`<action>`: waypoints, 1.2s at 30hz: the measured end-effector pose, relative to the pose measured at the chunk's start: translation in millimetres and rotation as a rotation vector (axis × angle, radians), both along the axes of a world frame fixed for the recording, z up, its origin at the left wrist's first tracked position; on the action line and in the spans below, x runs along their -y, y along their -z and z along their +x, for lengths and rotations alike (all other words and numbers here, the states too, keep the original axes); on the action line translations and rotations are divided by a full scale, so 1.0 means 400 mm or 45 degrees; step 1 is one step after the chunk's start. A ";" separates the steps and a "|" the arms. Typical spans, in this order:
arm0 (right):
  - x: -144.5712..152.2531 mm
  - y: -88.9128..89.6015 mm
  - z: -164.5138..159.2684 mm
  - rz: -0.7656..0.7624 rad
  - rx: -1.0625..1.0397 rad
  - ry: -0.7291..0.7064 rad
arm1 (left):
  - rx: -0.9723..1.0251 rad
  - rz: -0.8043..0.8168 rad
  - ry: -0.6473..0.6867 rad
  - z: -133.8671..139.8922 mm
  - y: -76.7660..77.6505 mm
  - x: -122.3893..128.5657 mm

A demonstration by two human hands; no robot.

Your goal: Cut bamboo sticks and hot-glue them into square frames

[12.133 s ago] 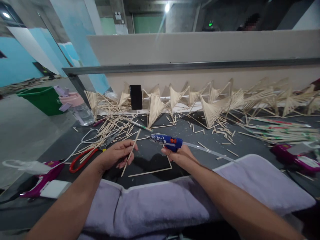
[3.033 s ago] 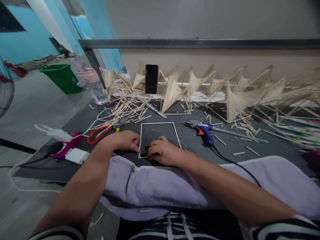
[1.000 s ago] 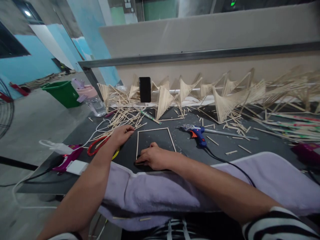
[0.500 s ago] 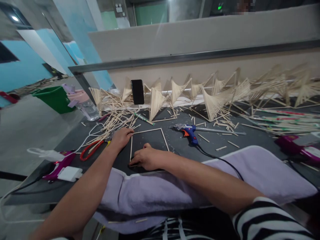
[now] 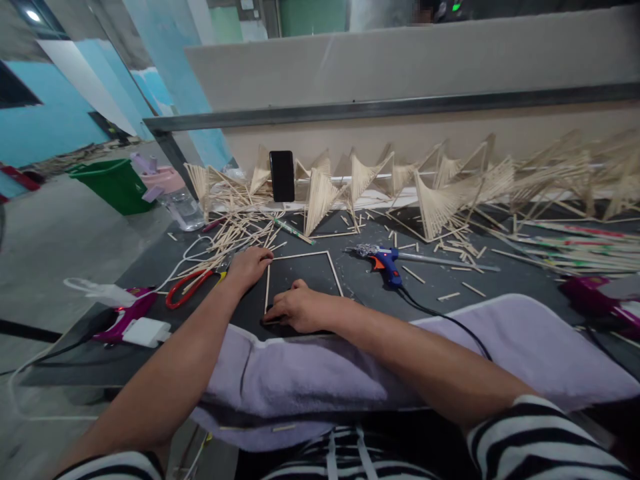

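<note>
Thin wooden sticks form a four-sided frame (image 5: pixel 336 273) lying flat on the dark table. At its far left corner is my left hand (image 5: pixel 251 267), fingers closed on the stick there. My right hand (image 5: pixel 303 308) reaches across the near side, its fingertips pressed together at the near left corner and its palm hiding much of the near stick. To the right lies a blue hot glue gun (image 5: pixel 386 261) with an orange trigger and a clear glue stick in its back. Red-handled scissors (image 5: pixel 187 288) rest left of my left hand, partly under loose sticks (image 5: pixel 235 233).
Twisted stick models (image 5: pixel 430 203) line the back, near an upright phone (image 5: pixel 282 176). A bottle (image 5: pixel 183 207) stands at the left. Power strips (image 5: pixel 127 317) with cables sit left and right. A lilac cloth (image 5: pixel 325 373) covers the near edge; a green bin (image 5: pixel 113 185) is beyond.
The camera view has shifted slightly, so the scene sits a little further right and higher. Both hands keep their places at the frame's left corners.
</note>
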State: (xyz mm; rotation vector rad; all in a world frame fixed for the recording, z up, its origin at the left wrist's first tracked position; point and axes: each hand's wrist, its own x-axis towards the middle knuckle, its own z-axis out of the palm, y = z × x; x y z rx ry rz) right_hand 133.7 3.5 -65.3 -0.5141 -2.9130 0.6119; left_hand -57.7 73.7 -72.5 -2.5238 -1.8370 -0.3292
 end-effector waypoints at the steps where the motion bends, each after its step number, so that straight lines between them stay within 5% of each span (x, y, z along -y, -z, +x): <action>1: 0.001 -0.002 0.000 0.000 0.011 0.001 | 0.007 0.000 0.001 0.000 0.000 0.001; 12: -0.005 0.022 -0.003 0.002 -0.013 -0.003 | 0.141 -0.002 -0.012 0.001 -0.004 0.014; 18: -0.007 0.026 -0.001 -0.002 -0.039 -0.020 | 0.248 -0.093 0.269 -0.042 -0.021 0.031; 26: -0.007 0.023 -0.002 -0.006 -0.011 -0.006 | 0.149 -0.480 0.530 -0.083 -0.083 0.071; 36: -0.004 0.015 -0.002 -0.009 -0.014 -0.008 | 0.112 -0.561 0.599 -0.052 -0.065 0.085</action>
